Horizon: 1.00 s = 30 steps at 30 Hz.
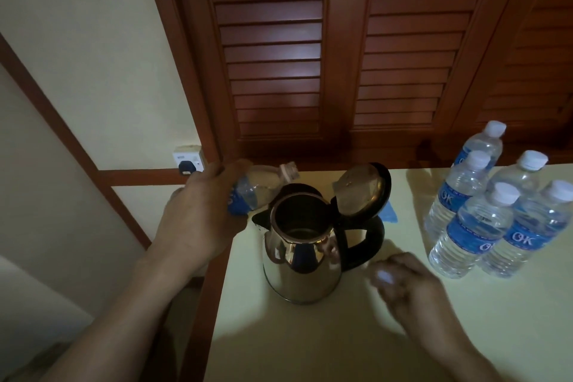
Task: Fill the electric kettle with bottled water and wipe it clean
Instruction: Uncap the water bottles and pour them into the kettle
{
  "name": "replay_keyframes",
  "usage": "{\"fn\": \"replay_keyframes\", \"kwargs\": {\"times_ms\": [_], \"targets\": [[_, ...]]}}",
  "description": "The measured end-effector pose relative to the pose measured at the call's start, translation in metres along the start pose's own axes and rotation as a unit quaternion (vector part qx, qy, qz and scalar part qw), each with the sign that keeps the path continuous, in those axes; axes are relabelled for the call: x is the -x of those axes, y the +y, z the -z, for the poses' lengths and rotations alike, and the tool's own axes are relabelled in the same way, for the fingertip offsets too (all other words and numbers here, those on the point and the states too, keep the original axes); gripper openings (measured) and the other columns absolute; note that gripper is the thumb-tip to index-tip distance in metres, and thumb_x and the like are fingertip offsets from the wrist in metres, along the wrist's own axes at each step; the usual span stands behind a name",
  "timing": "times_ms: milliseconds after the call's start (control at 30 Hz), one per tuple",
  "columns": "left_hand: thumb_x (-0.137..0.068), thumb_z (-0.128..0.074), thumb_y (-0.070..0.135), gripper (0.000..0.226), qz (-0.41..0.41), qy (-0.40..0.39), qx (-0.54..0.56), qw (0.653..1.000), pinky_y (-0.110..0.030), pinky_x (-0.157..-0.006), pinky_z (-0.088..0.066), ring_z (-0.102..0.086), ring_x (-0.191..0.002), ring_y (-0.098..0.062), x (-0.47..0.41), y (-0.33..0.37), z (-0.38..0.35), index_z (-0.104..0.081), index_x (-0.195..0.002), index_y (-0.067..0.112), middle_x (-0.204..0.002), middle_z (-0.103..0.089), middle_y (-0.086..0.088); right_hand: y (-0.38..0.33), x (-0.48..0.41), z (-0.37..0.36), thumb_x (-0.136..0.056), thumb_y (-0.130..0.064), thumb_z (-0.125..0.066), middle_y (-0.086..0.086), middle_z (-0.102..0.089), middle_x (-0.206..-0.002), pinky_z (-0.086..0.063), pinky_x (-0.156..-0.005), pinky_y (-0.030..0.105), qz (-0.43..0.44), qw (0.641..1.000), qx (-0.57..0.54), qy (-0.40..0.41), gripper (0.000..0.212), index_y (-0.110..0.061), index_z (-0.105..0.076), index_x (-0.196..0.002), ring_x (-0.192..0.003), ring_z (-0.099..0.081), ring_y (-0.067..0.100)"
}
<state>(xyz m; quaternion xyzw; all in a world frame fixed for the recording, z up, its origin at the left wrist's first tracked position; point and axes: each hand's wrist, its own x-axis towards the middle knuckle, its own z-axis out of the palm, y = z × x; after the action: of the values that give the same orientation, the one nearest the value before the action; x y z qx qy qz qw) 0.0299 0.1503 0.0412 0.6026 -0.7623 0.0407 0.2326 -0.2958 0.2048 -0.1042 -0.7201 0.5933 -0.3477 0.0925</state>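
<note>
Steel electric kettle is sitting upright on the pale tabletop, near its left edge; shiny mirror body, black handle pointing right, black spout pointing left. Its lid is standing flipped open above the handle, mouth is showing a dark interior, water level not readable. Left hand is wrapping closed around an uncapped bottle with a blue label, holding it tilted nearly flat just left of and above the kettle mouth; bottle neck is pointing right toward the back rim, not touching the kettle. Bottle is looking mostly empty. Right hand is hovering over the tabletop just right of the kettle base, below the handle, fingers curled, blurred; something small and white, maybe a cap, is showing at the fingertips, can't tell for sure. Five capped water bottles are standing clustered at the right, well apart from the kettle. A blue cloth is lying behind the handle.
</note>
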Motion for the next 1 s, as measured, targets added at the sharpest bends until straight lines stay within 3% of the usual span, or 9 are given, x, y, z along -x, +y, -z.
{"fn": "replay_keyframes", "kwargs": {"times_ms": [67, 167, 267, 333, 433, 567, 667, 867, 1000], "targets": [[-0.068, -0.089, 0.024, 0.077, 0.014, 0.009, 0.05, 0.999, -0.021, -0.066, -0.049, -0.058, -0.096, -0.014, 0.003, 0.001, 0.0, -0.05, -0.134, 0.033, -0.103, -0.046, 0.016, -0.006, -0.018, 0.03, -0.086, -0.001, -0.077, -0.005, -0.065, -0.093, -0.045, -0.075, 0.012, -0.047, 0.996, -0.035, 0.07, 0.029, -0.029, -0.073, -0.094, -0.079, -0.06, 0.003], [-0.069, -0.089, 0.023, 0.074, 0.026, 0.03, 0.112, 0.993, -0.005, -0.064, -0.039, -0.054, -0.083, 0.002, 0.004, 0.01, 0.001, -0.052, -0.133, 0.031, -0.094, -0.042, 0.029, -0.03, -0.056, 0.084, -0.088, -0.008, -0.074, 0.0, -0.07, -0.103, -0.048, -0.085, 0.015, -0.045, 0.985, -0.063, 0.155, 0.026, -0.029, -0.071, -0.103, -0.091, -0.067, 0.016], [-0.071, -0.087, 0.026, 0.073, 0.027, 0.041, 0.152, 0.987, -0.001, -0.062, -0.034, -0.051, -0.08, 0.008, 0.002, 0.022, 0.003, -0.052, -0.135, 0.031, -0.094, -0.043, 0.033, -0.072, -0.093, 0.132, -0.084, -0.02, -0.077, -0.009, -0.068, -0.109, -0.041, -0.086, 0.001, -0.004, 0.981, -0.092, 0.173, 0.028, -0.026, -0.073, -0.111, -0.095, -0.062, -0.009], [-0.07, -0.086, 0.029, 0.075, 0.009, 0.061, 0.172, 0.983, -0.004, -0.068, -0.038, -0.055, -0.092, 0.0, -0.001, 0.028, 0.006, -0.05, -0.136, 0.032, -0.105, -0.048, 0.026, -0.107, -0.112, 0.156, -0.082, -0.031, -0.076, -0.019, -0.063, -0.109, -0.042, -0.085, 0.001, 0.066, 0.985, -0.078, 0.14, 0.029, -0.032, -0.07, -0.11, -0.095, -0.058, -0.019], [-0.07, -0.086, 0.031, 0.075, -0.01, 0.082, 0.18, 0.98, -0.007, -0.075, -0.044, -0.057, -0.1, -0.004, -0.003, 0.038, 0.011, -0.05, -0.136, 0.032, -0.111, -0.051, 0.021, -0.149, -0.131, 0.17, -0.08, -0.039, -0.072, -0.02, -0.066, -0.11, -0.049, -0.088, 0.01, 0.186, 0.98, -0.065, 0.041, 0.028, -0.036, -0.07, -0.108, -0.1, -0.066, -0.004], [-0.069, -0.088, 0.025, 0.075, -0.016, 0.098, 0.198, 0.975, -0.009, -0.074, -0.047, -0.059, -0.096, -0.003, -0.003, 0.049, 0.018, -0.051, -0.133, 0.035, -0.111, -0.055, 0.018, -0.171, -0.155, 0.159, -0.078, -0.016, -0.082, -0.006, -0.073, -0.109, -0.057, -0.091, 0.027, 0.243, 0.962, -0.101, -0.073, 0.033, -0.016, -0.077, -0.111, -0.102, -0.07, 0.009], [-0.068, -0.089, 0.026, 0.074, -0.012, 0.105, 0.196, 0.975, -0.009, -0.074, -0.046, -0.059, -0.096, -0.003, -0.003, 0.048, 0.02, -0.052, -0.133, 0.033, -0.11, -0.056, 0.017, -0.174, -0.164, 0.155, -0.078, -0.01, -0.084, -0.002, -0.073, -0.11, -0.059, -0.089, 0.03, 0.28, 0.952, -0.091, -0.086, 0.034, -0.015, -0.078, -0.11, -0.102, -0.071, 0.01], [-0.067, -0.089, 0.03, 0.073, -0.006, 0.116, 0.207, 0.971, -0.006, -0.074, -0.044, -0.058, -0.089, 0.002, -0.001, 0.048, 0.021, -0.053, -0.13, 0.034, -0.106, -0.055, 0.021, -0.179, -0.169, 0.151, -0.079, -0.02, -0.084, -0.006, -0.074, -0.106, -0.058, -0.087, 0.026, 0.308, 0.946, -0.046, -0.087, 0.031, -0.019, -0.079, -0.109, -0.098, -0.07, 0.004], [-0.067, -0.089, 0.026, 0.075, -0.001, 0.137, 0.208, 0.968, -0.029, -0.08, -0.058, -0.062, -0.096, -0.009, -0.002, 0.051, 0.02, -0.048, -0.129, 0.038, -0.108, -0.059, 0.013, -0.193, -0.166, 0.148, -0.084, -0.049, -0.068, -0.011, -0.074, -0.071, -0.061, -0.062, 0.028, 0.212, 0.973, -0.059, -0.065, 0.031, -0.022, -0.079, -0.095, -0.057, -0.07, 0.004]]}}
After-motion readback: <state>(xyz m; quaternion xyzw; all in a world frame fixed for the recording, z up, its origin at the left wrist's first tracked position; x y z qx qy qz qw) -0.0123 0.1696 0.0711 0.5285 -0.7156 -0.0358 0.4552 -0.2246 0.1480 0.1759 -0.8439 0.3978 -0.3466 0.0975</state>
